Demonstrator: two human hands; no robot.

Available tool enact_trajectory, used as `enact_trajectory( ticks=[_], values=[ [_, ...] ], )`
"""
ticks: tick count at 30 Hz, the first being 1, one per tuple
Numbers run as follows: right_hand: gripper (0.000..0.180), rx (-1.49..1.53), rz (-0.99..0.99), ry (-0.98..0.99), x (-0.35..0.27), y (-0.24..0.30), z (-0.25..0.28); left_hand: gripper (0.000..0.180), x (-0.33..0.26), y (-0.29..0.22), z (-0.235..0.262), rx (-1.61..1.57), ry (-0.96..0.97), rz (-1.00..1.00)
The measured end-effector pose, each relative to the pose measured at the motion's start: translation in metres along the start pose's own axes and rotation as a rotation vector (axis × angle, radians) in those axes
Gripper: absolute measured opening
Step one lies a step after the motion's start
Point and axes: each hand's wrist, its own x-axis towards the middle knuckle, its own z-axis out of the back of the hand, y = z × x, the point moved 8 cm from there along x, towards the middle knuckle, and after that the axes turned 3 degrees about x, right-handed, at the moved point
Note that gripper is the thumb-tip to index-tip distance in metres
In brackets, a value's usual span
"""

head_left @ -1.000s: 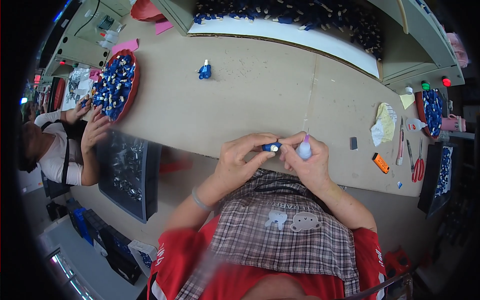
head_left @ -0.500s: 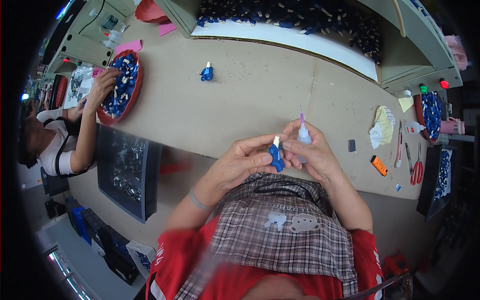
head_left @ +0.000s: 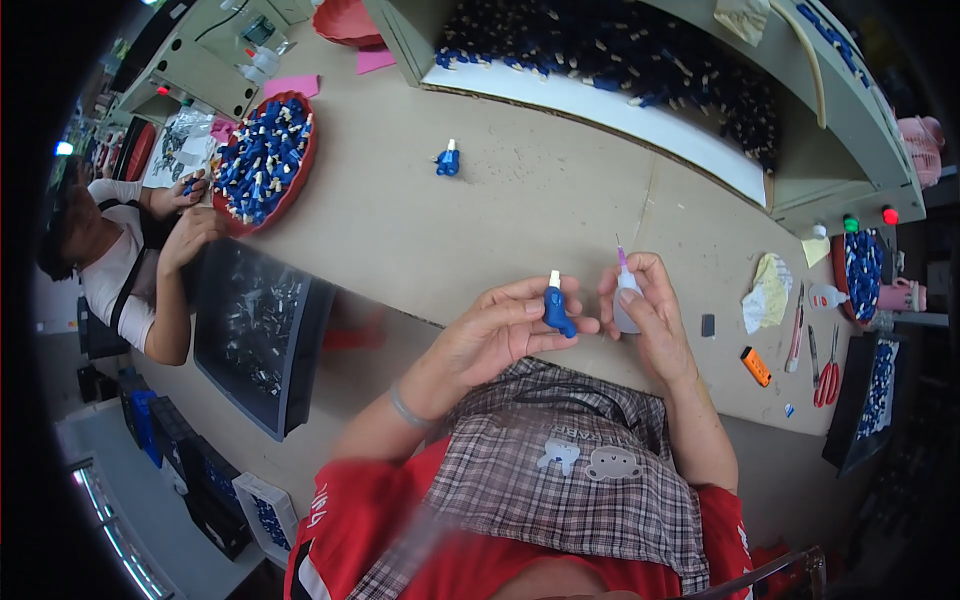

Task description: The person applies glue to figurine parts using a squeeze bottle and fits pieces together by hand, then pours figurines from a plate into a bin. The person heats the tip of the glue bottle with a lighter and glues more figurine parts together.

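Observation:
In my left hand (head_left: 508, 325) is a small blue figurine (head_left: 557, 312) with a cream-coloured peg on top, pinched between thumb and fingers. My right hand (head_left: 652, 312) is wrapped round a white needle-tip glue bottle (head_left: 627, 302); its purple nozzle and thin needle point up and away from me. A small gap separates the two hands, and the needle is apart from the figurine. Farther off on the table stands another blue figurine (head_left: 448, 158) with a cream top.
A shelf bin (head_left: 640, 112) heaped with blue pieces runs along the back. At left, a co-worker (head_left: 130, 265) sits by a red tray (head_left: 302, 172) of blue parts. On the right lie an orange cutter (head_left: 756, 366), red-handled scissors (head_left: 827, 383) and a crumpled cloth (head_left: 768, 292).
My hands have moved apart, the right one shifting rightward with the glue bottle. The figurine is turned in my left fingers. The co-worker's hand has left the red tray's pieces.

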Motion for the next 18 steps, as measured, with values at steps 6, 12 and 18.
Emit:
enact_trajectory(
  ticks=[6, 12, 18],
  values=[
    [0.024, -0.229, 0.048, -0.063, 0.027, 0.001, 0.006, 0.023, 0.0, -0.002, 0.024, -0.007, -0.032, -0.059],
    [0.014, -0.647, 0.271, 0.026, 0.103, 0.038, -0.034, 0.02, 0.0, -0.015, 0.042, -0.011, 0.007, -0.17],
    [0.017, -0.888, 0.327, -0.139, 0.204, 0.051, -0.052, 0.023, -0.001, -0.015, 0.049, 0.005, 0.054, -0.174]
  ],
)
